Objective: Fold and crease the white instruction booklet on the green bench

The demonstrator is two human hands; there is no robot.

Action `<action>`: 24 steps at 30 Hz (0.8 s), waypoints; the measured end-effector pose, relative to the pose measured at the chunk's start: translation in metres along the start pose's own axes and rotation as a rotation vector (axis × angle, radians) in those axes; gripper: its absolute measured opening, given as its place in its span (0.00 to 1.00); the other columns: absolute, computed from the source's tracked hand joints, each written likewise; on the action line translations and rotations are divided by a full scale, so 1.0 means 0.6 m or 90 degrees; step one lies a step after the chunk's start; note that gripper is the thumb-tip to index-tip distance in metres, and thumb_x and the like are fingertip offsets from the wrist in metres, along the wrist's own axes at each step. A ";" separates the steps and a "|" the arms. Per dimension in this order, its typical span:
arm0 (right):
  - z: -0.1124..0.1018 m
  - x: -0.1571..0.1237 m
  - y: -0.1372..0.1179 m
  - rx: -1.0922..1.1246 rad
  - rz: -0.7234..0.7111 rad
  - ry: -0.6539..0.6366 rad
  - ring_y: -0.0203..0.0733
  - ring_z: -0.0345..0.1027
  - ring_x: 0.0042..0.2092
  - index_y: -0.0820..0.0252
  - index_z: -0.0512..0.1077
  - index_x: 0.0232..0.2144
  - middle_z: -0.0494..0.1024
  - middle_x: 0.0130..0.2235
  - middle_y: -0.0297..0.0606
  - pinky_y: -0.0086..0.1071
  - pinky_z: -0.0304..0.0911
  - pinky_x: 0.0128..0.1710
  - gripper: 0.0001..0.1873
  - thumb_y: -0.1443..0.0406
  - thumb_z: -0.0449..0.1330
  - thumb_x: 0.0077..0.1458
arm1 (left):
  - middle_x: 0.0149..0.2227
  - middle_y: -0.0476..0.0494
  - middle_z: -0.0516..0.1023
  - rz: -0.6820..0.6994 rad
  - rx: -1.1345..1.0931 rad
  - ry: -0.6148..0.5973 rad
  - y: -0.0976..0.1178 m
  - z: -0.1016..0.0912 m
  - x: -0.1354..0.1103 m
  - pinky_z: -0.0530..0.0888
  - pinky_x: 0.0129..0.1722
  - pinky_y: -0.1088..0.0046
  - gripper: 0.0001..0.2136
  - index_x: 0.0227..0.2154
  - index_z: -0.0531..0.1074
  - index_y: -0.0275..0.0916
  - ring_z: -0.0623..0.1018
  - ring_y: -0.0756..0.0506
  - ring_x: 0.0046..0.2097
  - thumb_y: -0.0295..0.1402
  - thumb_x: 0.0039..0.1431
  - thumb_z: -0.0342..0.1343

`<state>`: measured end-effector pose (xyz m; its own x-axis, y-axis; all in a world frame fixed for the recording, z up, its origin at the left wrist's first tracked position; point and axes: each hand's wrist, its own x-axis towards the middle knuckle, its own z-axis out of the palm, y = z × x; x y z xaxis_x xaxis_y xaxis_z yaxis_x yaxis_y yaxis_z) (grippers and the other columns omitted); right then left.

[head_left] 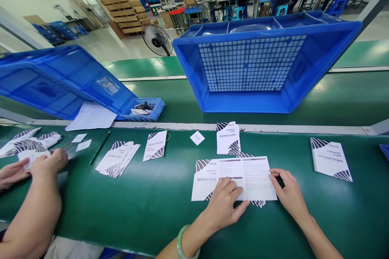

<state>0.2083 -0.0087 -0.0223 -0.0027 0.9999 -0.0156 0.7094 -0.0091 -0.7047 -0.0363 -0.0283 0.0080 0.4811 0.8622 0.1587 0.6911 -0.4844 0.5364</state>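
Note:
An unfolded white instruction leaflet lies in front of me, its left panel reading "Tornado Pump Instructions". My left hand, with a green bangle at the wrist, rests on its middle, fingertips on the paper and thumb apart. At the leaflet's right edge, my right hand pinches the paper between thumb and fingers. More leaflets peek out from beneath it, mostly hidden. Just behind lies a small stack of folded leaflets. Farther right sits a thicker stack of folded leaflets.
A co-worker's hands handle papers at the left. Nearby are fanned leaflets, a banded bundle, a green pencil and a small white card. Blue crates stand tilted behind the white ledge, beside a small blue tray.

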 end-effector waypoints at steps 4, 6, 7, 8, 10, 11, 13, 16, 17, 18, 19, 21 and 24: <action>0.000 0.001 0.003 -0.002 -0.003 0.000 0.44 0.62 0.45 0.54 0.67 0.40 0.72 0.41 0.36 0.39 0.56 0.46 0.14 0.54 0.50 0.60 | 0.31 0.42 0.68 0.010 -0.011 0.030 -0.001 -0.002 0.001 0.63 0.35 0.64 0.10 0.35 0.71 0.36 0.65 0.43 0.36 0.38 0.55 0.54; 0.000 0.000 0.004 -0.003 -0.004 -0.002 0.44 0.62 0.45 0.54 0.67 0.40 0.72 0.41 0.36 0.39 0.55 0.46 0.13 0.54 0.50 0.60 | 0.30 0.42 0.68 0.010 -0.012 0.038 -0.003 -0.001 0.000 0.63 0.35 0.64 0.10 0.35 0.70 0.36 0.64 0.44 0.36 0.38 0.55 0.54; 0.000 0.000 0.004 -0.004 -0.003 -0.002 0.44 0.62 0.45 0.54 0.67 0.40 0.72 0.41 0.35 0.39 0.55 0.46 0.13 0.54 0.50 0.60 | 0.30 0.42 0.68 0.006 -0.009 0.036 -0.004 -0.001 0.000 0.63 0.35 0.64 0.10 0.35 0.70 0.36 0.64 0.44 0.36 0.38 0.55 0.54; 0.000 0.000 0.003 -0.004 -0.003 -0.002 0.43 0.62 0.45 0.54 0.67 0.40 0.71 0.41 0.35 0.39 0.55 0.46 0.13 0.54 0.50 0.60 | 0.30 0.42 0.68 0.001 -0.005 0.028 -0.005 0.000 -0.001 0.63 0.35 0.64 0.10 0.34 0.70 0.36 0.64 0.43 0.36 0.38 0.55 0.54; -0.001 -0.001 0.002 0.000 -0.004 0.000 0.43 0.62 0.46 0.54 0.67 0.40 0.72 0.41 0.35 0.39 0.55 0.46 0.13 0.54 0.50 0.60 | 0.30 0.42 0.68 -0.010 0.001 0.012 -0.005 0.002 -0.001 0.63 0.36 0.63 0.10 0.34 0.70 0.36 0.64 0.43 0.37 0.39 0.56 0.53; 0.000 -0.002 0.001 0.004 -0.004 0.000 0.43 0.62 0.46 0.54 0.67 0.39 0.72 0.41 0.35 0.39 0.55 0.46 0.12 0.55 0.50 0.60 | 0.30 0.42 0.68 -0.012 0.001 0.007 -0.004 0.002 -0.001 0.63 0.36 0.63 0.10 0.33 0.70 0.36 0.64 0.43 0.37 0.39 0.56 0.53; 0.001 -0.002 0.001 0.011 -0.001 0.000 0.43 0.62 0.45 0.54 0.67 0.40 0.72 0.41 0.35 0.39 0.55 0.46 0.12 0.55 0.51 0.60 | 0.30 0.42 0.68 -0.011 0.000 0.010 -0.003 0.001 0.001 0.63 0.36 0.64 0.10 0.33 0.70 0.36 0.64 0.43 0.37 0.39 0.55 0.54; 0.004 0.001 0.003 0.018 0.004 -0.001 0.44 0.61 0.46 0.55 0.67 0.40 0.71 0.41 0.37 0.39 0.55 0.46 0.12 0.56 0.51 0.60 | 0.31 0.42 0.68 0.004 0.000 0.040 -0.004 -0.006 0.004 0.64 0.35 0.64 0.10 0.36 0.70 0.36 0.65 0.43 0.36 0.37 0.55 0.54; 0.005 0.002 0.003 0.022 0.001 0.002 0.44 0.61 0.46 0.56 0.67 0.40 0.71 0.41 0.37 0.39 0.55 0.46 0.12 0.57 0.50 0.60 | 0.32 0.41 0.68 0.011 0.005 0.052 -0.006 -0.008 0.004 0.64 0.35 0.64 0.10 0.38 0.70 0.36 0.65 0.43 0.37 0.36 0.56 0.54; 0.005 0.004 0.001 0.027 -0.001 0.006 0.44 0.62 0.45 0.57 0.67 0.41 0.71 0.40 0.38 0.39 0.55 0.47 0.12 0.57 0.50 0.60 | 0.33 0.41 0.69 0.018 0.014 0.059 -0.008 -0.009 0.003 0.65 0.36 0.64 0.12 0.41 0.69 0.35 0.66 0.43 0.38 0.34 0.56 0.54; 0.003 0.004 -0.001 0.036 -0.004 0.010 0.44 0.62 0.45 0.58 0.67 0.41 0.71 0.40 0.39 0.39 0.55 0.47 0.12 0.58 0.50 0.60 | 0.35 0.40 0.69 0.028 0.026 0.064 -0.011 -0.010 0.000 0.65 0.37 0.63 0.13 0.44 0.68 0.35 0.67 0.43 0.39 0.33 0.56 0.54; -0.002 0.003 -0.010 0.070 -0.005 0.017 0.44 0.62 0.44 0.60 0.67 0.42 0.71 0.39 0.40 0.38 0.55 0.47 0.11 0.61 0.50 0.60 | 0.39 0.39 0.69 0.048 0.056 0.077 -0.016 -0.008 -0.006 0.67 0.40 0.62 0.18 0.49 0.65 0.36 0.68 0.42 0.42 0.31 0.56 0.54; -0.005 -0.008 -0.029 0.166 0.005 0.020 0.41 0.63 0.43 0.60 0.66 0.45 0.71 0.38 0.38 0.36 0.56 0.46 0.13 0.66 0.53 0.56 | 0.40 0.40 0.70 0.057 0.049 0.165 -0.020 0.000 -0.004 0.68 0.40 0.60 0.17 0.48 0.66 0.43 0.70 0.41 0.42 0.30 0.54 0.55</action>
<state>0.1979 -0.0135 -0.0076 0.0275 0.9996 -0.0024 0.5042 -0.0159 -0.8635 -0.0457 -0.0248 0.0011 0.3941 0.8201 0.4148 0.6961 -0.5611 0.4480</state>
